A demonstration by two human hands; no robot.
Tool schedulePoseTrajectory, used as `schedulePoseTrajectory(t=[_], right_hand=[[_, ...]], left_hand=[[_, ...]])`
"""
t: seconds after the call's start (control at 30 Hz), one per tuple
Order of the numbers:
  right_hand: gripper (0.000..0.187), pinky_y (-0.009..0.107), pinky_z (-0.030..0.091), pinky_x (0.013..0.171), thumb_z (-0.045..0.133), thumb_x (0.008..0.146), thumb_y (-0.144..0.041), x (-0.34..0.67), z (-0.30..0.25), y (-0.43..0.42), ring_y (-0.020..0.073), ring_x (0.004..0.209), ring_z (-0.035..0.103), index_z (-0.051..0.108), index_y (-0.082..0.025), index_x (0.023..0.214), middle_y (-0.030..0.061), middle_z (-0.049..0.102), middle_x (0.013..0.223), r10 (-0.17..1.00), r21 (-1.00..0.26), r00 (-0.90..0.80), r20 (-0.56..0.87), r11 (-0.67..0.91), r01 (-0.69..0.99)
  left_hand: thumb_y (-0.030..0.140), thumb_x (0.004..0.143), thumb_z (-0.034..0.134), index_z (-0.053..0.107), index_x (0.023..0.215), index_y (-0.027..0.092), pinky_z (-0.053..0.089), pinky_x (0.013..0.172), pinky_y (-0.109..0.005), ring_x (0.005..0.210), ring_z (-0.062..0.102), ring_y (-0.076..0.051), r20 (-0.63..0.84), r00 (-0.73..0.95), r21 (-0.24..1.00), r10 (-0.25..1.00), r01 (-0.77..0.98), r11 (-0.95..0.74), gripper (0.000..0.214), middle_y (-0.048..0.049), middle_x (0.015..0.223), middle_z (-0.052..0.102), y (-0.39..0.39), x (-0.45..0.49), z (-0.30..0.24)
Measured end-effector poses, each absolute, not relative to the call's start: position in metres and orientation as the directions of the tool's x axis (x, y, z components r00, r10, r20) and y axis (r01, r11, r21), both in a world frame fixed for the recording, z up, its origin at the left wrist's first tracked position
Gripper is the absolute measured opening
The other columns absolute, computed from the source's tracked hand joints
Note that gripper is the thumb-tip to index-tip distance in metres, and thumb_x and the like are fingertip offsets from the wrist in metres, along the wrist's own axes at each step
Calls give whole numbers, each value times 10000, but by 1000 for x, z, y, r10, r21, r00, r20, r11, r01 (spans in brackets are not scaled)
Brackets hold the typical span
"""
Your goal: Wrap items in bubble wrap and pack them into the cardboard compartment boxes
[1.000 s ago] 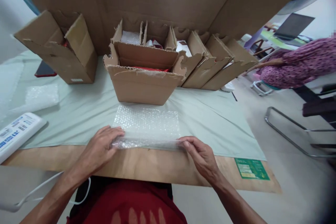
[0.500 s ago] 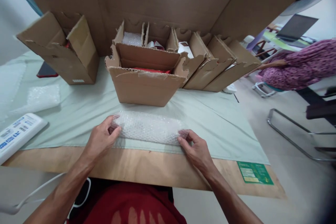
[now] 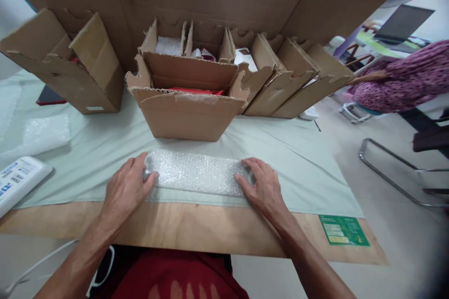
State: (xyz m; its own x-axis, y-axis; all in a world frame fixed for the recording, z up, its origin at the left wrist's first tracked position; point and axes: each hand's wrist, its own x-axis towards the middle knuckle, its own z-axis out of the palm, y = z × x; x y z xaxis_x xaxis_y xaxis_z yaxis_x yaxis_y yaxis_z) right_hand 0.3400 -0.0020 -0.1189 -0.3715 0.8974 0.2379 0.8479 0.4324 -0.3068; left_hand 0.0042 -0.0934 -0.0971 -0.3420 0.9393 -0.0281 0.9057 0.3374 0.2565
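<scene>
A long, flat piece of bubble wrap (image 3: 196,174) lies crosswise on the pale green cloth (image 3: 280,149) near the table's front edge. My left hand (image 3: 128,184) grips its left end, thumb in front and fingers behind. At the right end my right hand (image 3: 263,184) holds it the same way. The wrap looks folded or rolled into a strip; whether anything is inside it I cannot tell.
Just behind stands an open cardboard box (image 3: 185,117) with red items inside, backed by a row of cardboard bins (image 3: 266,93). Another box (image 3: 87,84), more bubble wrap (image 3: 47,131) and a white device (image 3: 21,180) are left. A person in purple (image 3: 403,84) sits at right.
Both hands have closed more fully round the ends of the bubble wrap, and the strip looks flatter and straighter. The view has shifted slightly.
</scene>
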Motion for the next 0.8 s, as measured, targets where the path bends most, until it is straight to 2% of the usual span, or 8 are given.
schedulePoseTrajectory(t=[0.07, 0.17, 0.3, 0.4, 0.5, 0.57, 0.73, 0.8], right_hand=[[382, 463, 448, 923, 628, 909, -414, 334, -119, 10, 330, 1145, 614, 645, -186, 1215, 152, 659, 1322, 889, -305, -413, 199, 457, 836], [216, 475, 455, 929, 649, 875, -371, 323, -118, 22, 348, 1192, 596, 679, -191, 989, 153, 648, 1348, 872, -355, -469, 142, 487, 798], [116, 407, 487, 840, 613, 864, -317, 318, -109, 11, 276, 972, 663, 614, -207, 824, 103, 732, 1085, 900, -530, -421, 113, 413, 741], [233, 315, 500, 678, 602, 877, -314, 320, -99, -20, 191, 687, 626, 645, -213, 1082, 19, 701, 806, 923, -687, -385, 12, 288, 668], [619, 277, 506, 606, 589, 879, -260, 320, -92, -63, 163, 606, 605, 478, -203, 1485, -12, 694, 771, 880, -782, -470, -70, 244, 573], [701, 272, 500, 567, 563, 893, -234, 316, -92, -89, 156, 563, 585, 398, -214, 1574, -8, 711, 775, 842, -801, -532, -94, 253, 542], [425, 340, 579, 771, 588, 894, -233, 297, -96, -126, 220, 852, 733, 709, -256, 1301, 68, 791, 1079, 759, -868, -639, -125, 228, 441], [305, 359, 576, 818, 602, 891, -245, 291, -94, -128, 243, 918, 741, 774, -239, 1144, 69, 796, 1058, 764, -883, -623, -167, 164, 439]], left_hand=[[383, 920, 512, 564, 1363, 157, 483, 714, -339, 865, 679, -264, -68, -361, 249, 930, 896, 367, 500, -85, 989, 721, -92, 3, -96], [362, 899, 524, 635, 1210, 184, 403, 607, -304, 701, 642, -224, -135, -354, 251, 925, 891, 378, 375, -31, 795, 707, -88, 3, -94], [352, 866, 525, 626, 848, 232, 361, 580, -300, 610, 582, -194, -113, -308, 325, 945, 887, 328, 158, 2, 683, 651, -87, -1, -95], [328, 864, 504, 616, 809, 234, 433, 681, -326, 748, 631, -220, 57, -280, 356, 958, 903, 242, 156, -40, 811, 693, -87, -6, -94], [258, 878, 489, 639, 828, 220, 454, 756, -390, 847, 660, -281, 171, -233, 265, 957, 947, 184, 162, -92, 873, 717, -78, -6, -87], [211, 886, 485, 657, 843, 209, 458, 789, -428, 881, 669, -313, 209, -173, 205, 963, 970, 130, 177, -113, 881, 725, -64, 0, -84], [145, 899, 497, 698, 875, 180, 468, 877, -475, 968, 660, -336, 236, -58, 180, 970, 984, 15, 206, -147, 921, 730, -21, 26, -88], [127, 887, 518, 711, 971, 149, 478, 891, -491, 1004, 647, -349, 254, -35, 192, 967, 981, -15, 212, -172, 990, 724, -21, 34, -89]])
